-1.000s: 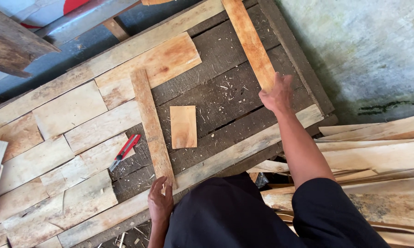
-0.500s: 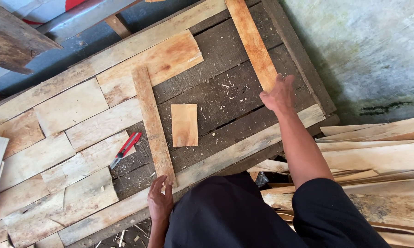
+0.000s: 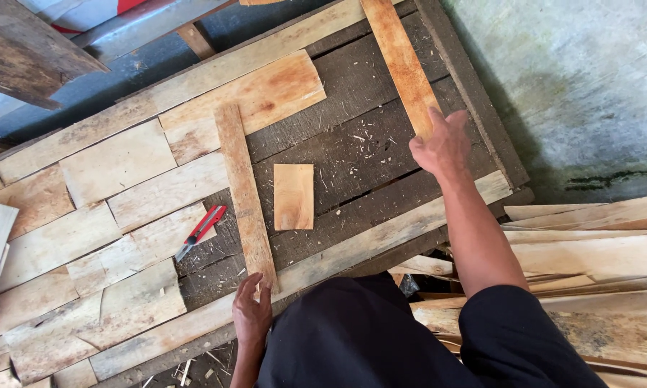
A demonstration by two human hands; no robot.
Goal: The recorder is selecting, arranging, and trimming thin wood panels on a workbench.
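Note:
My left hand (image 3: 252, 313) rests with fingers spread on the near end of a long narrow wooden strip (image 3: 243, 187) that lies across a dark wooden work surface (image 3: 352, 144). My right hand (image 3: 444, 145) presses on the near end of another reddish wooden strip (image 3: 399, 59) running away to the top edge. A small rectangular piece of veneer (image 3: 294, 196) lies between the two strips. Light wood sheets (image 3: 122, 208) cover the surface's left part. A red utility knife (image 3: 200, 232) lies beside the left strip.
A stack of thin wood sheets (image 3: 589, 244) lies at the right near my body. A grey concrete floor (image 3: 575, 93) fills the upper right. A dark weathered plank (image 3: 21, 50) crosses the top left corner. Wood chips litter the dark boards.
Both hands stay on their strips; the view has shifted only slightly.

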